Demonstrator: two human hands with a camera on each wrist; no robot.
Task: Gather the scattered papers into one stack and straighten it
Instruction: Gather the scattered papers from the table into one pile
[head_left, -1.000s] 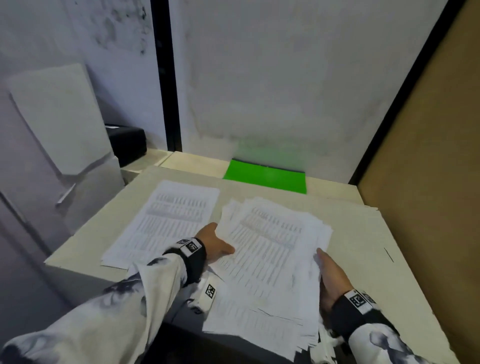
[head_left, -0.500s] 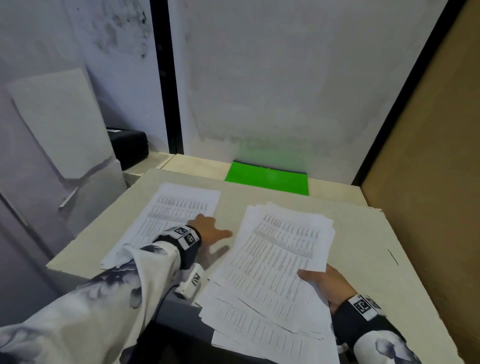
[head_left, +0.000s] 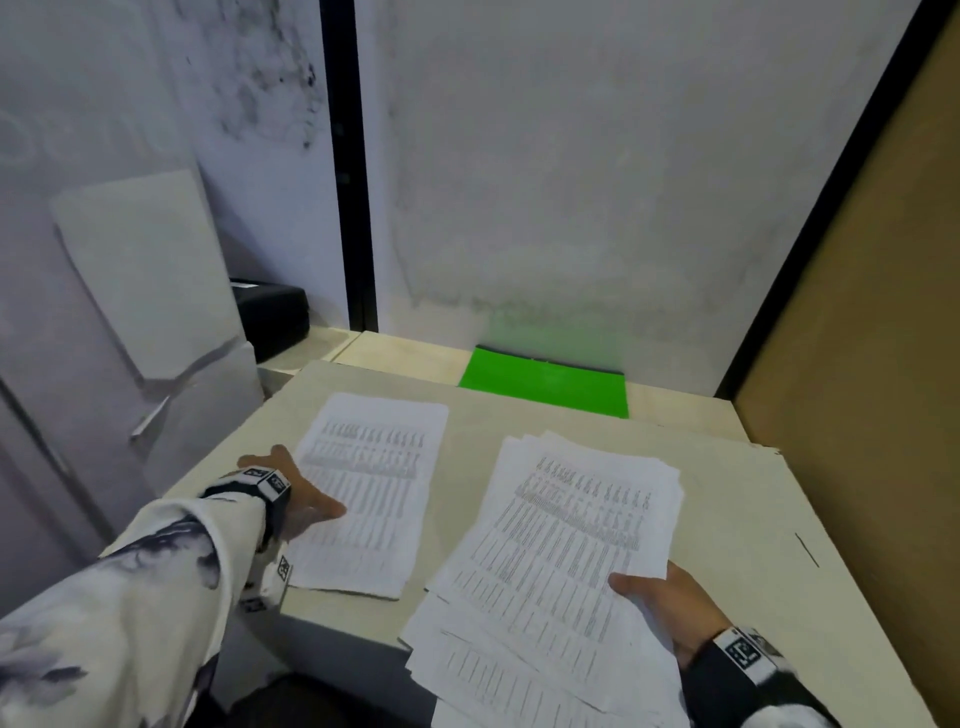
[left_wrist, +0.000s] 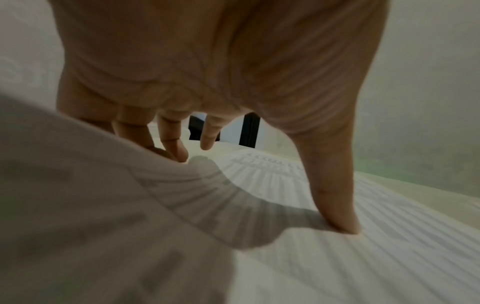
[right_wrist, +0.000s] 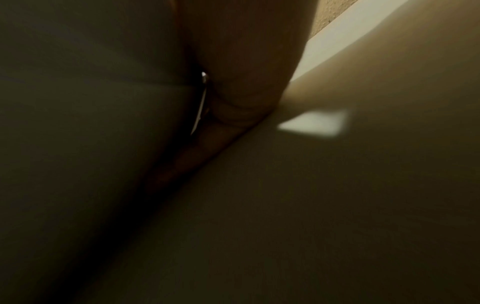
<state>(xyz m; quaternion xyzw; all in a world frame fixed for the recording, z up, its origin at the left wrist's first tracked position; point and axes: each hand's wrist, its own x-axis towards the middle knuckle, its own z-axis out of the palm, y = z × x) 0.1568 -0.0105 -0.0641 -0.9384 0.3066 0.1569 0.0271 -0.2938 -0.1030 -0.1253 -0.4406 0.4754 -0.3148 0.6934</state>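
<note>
A loose, fanned stack of printed papers (head_left: 561, 540) lies on the right half of the pale table (head_left: 737, 499) and hangs over its front edge. My right hand (head_left: 657, 597) grips the stack's right edge, thumb on top. A separate small pile of printed sheets (head_left: 374, 467) lies to the left. My left hand (head_left: 293, 491) is at that pile's left edge. In the left wrist view its thumb (left_wrist: 335, 205) presses down on the sheets (left_wrist: 350, 267), while the fingertips (left_wrist: 179, 150) sit behind the edge, which curls upward. The right wrist view is dark and shows almost nothing.
A bright green sheet (head_left: 545, 382) lies at the table's back edge against the white wall. A black box (head_left: 275, 312) stands on a lower ledge at the back left. A brown panel (head_left: 857, 364) closes off the right side.
My left hand left the big stack and moved left onto the separate pile. My right hand shifted from beside the stack to gripping its edge, and the stack slid toward me.
</note>
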